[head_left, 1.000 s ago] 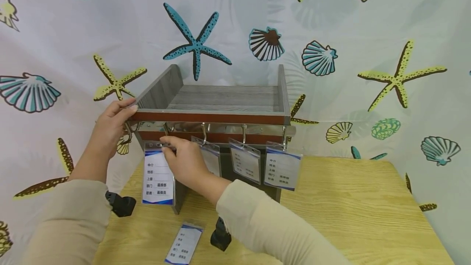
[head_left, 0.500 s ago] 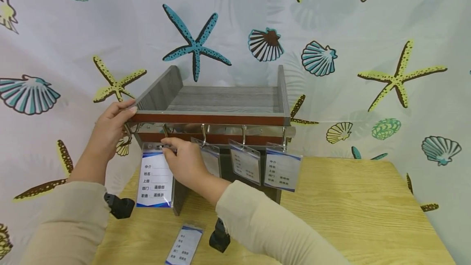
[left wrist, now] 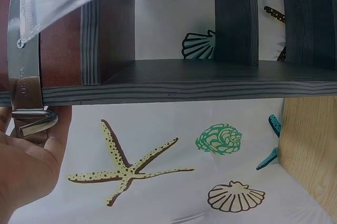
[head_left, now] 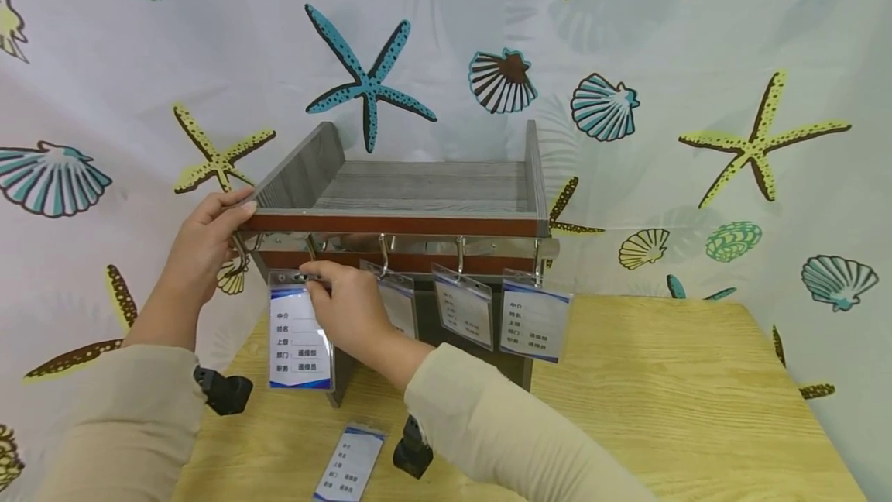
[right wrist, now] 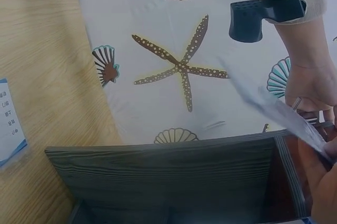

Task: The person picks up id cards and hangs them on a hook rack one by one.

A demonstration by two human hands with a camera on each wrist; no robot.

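My right hand [head_left: 355, 308] pinches a clear-sleeved ID badge [head_left: 300, 339] at its top edge, just below the second hook [head_left: 311, 245] from the left. The badge hangs upright, its printed side toward me. At the left end of a grey wooden shelf [head_left: 404, 223], my left hand [head_left: 198, 246] grips the corner, the thumb on the front edge. The leftmost hook [left wrist: 34, 124] beside that hand is bare. Three more badges, including the rightmost badge [head_left: 535, 320], hang from the hooks farther right; one is partly hidden by my right hand. The right wrist view catches the pinched badge [right wrist: 279, 110] edge-on.
Another badge [head_left: 350, 463] lies flat on the wooden table [head_left: 669, 401], in front of the shelf. A metal rail [head_left: 425, 244] carries the hooks along the shelf front. Black wrist-camera mounts [head_left: 223, 391] sit at both sleeves. A patterned cloth [head_left: 446, 6] hangs behind.
The pinched badge's lower end swung left, then back right. Both hands keep nearly the same places and the other badges stay put.
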